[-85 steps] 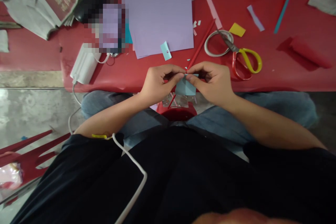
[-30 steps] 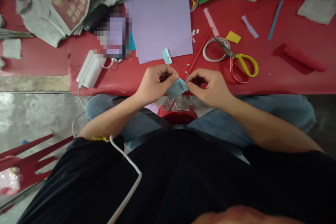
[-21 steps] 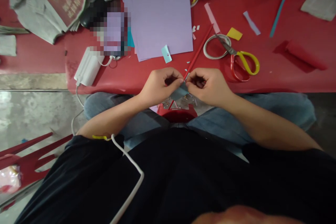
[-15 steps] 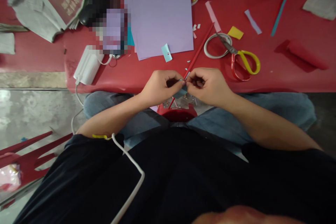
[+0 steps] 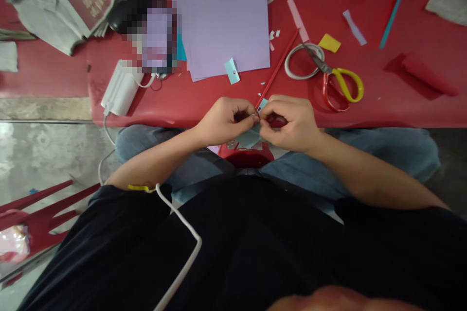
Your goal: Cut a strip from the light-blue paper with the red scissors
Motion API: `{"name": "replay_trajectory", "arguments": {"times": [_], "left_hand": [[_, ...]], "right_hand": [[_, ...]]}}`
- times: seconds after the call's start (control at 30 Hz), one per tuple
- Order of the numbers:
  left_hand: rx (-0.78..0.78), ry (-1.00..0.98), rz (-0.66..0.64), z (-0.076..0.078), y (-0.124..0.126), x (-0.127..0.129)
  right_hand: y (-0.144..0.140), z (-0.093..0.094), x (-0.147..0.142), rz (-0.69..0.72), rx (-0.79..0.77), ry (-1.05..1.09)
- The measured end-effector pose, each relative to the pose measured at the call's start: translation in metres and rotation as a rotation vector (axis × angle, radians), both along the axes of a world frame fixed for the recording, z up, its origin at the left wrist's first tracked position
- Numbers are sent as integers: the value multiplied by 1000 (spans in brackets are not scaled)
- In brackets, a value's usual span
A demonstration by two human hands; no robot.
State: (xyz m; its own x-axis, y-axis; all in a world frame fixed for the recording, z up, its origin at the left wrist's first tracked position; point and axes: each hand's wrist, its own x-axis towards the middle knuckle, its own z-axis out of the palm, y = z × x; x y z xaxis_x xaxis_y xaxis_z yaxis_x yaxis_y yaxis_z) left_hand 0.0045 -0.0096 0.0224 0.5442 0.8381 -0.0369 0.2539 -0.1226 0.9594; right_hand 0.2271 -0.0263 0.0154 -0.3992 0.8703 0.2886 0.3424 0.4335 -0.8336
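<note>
Your blue paper (image 5: 251, 139) hangs by the edge of the red table (image 5: 365, 115), pinched along its top by your left hand (image 5: 226, 119) and your right hand (image 5: 294, 120), seemingly so both steady one edge. Your fingertips cover that edge, so I can't tell whether it is folded, and the red stick (image 5: 276, 70) disappears behind them. Farther out, your scissors (image 5: 341, 86) rest across the tape roll (image 5: 287, 65), apparently parked within reach; the purple sheets (image 5: 226, 19) are cut off above.

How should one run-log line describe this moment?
left hand: pinching light-blue paper piece | right hand: at paper's edge | nearby: yellow-and-red-handled metal scissors, blades over white round tape roll
</note>
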Motion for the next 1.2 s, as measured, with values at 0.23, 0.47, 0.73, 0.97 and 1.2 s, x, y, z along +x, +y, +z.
{"name": "replay_trajectory", "arguments": {"times": [0.23,0.47,0.73,0.97,1.2], "left_hand": [[-28,-14,-43,-1,0,-3],[-50,-47,-23,6,2,-4],[-52,12,-6,2,0,-2],[-100,-79,-48,0,-1,-2],[-145,-176,-32,2,0,-2]], "right_hand": [[-3,-8,2,13,96,10],[-1,-10,0,-29,155,38],[-2,-11,-2,-82,24,33],[-3,-7,-3,-30,-5,146],[1,-12,-5,22,-100,343]]}}
